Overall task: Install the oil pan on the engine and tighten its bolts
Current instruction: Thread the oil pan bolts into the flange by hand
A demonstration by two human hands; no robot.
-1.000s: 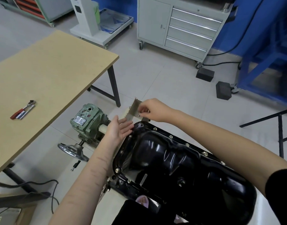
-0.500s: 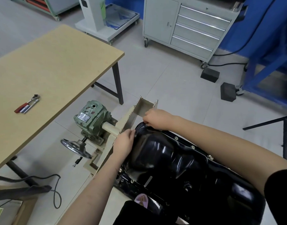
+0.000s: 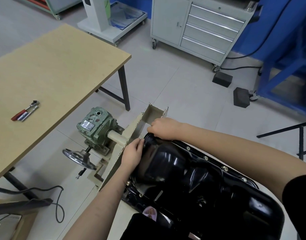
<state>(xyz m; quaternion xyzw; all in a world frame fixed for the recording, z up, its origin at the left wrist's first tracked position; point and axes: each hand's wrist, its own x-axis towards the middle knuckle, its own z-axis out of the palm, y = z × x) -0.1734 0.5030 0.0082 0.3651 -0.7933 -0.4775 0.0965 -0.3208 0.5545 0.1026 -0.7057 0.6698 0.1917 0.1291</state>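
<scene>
1. Oil pan [image 3: 192,172]: glossy black, lying dome-up on the engine, running from the two hands back toward the person's body
2. Left hand [image 3: 132,154]: at the far-left corner of the pan, fingers curled against the rim; whether they pinch a bolt or only press the edge cannot be told
3. Right hand [image 3: 161,126]: at the far end of the pan, just beyond and to the right of the left hand, knuckles up, fingers curled down onto the rim; what the fingertips hold is hidden
4. The hands are near each other but not touching, both on the pan's far end
5. Bolts [image 3: 205,158]: a row of heads along the flange under the right forearm; more heads on the flange below the left wrist
6. Beige stand plate [image 3: 131,130]: upright, just left of the left hand, its far end folded into a small box beyond the right hand
7. Green gearbox [image 3: 95,124]: left of the left hand, joined to the plate by a beige shaft; a handwheel [image 3: 78,159] below it
8. Wooden table [image 3: 50,80]: well left of both hands, with a red-handled ratchet [image 3: 24,111] lying on it
9. Grey drawer cabinet [image 3: 200,26]: well beyond the right hand
</scene>
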